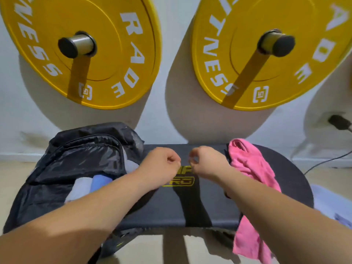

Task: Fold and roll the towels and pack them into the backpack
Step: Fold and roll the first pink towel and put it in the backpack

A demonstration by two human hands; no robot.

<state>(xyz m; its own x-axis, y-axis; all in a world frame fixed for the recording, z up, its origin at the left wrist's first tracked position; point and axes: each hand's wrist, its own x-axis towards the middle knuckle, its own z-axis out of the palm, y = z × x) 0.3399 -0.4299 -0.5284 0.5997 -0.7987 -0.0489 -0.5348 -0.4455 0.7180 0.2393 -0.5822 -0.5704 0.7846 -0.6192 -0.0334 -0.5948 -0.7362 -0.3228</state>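
A black backpack lies open on the left end of a dark bench. Rolled towels, one white and one blue, show in its opening. A pink towel lies crumpled on the bench's right side and hangs over the front edge. My left hand and my right hand hover side by side above the middle of the bench, fingers curled, holding nothing I can see. The right hand is just left of the pink towel.
Two yellow weight plates hang on pegs on the white wall behind the bench. A black plug and cable sit at the right wall. A pale cloth lies on the floor at the right.
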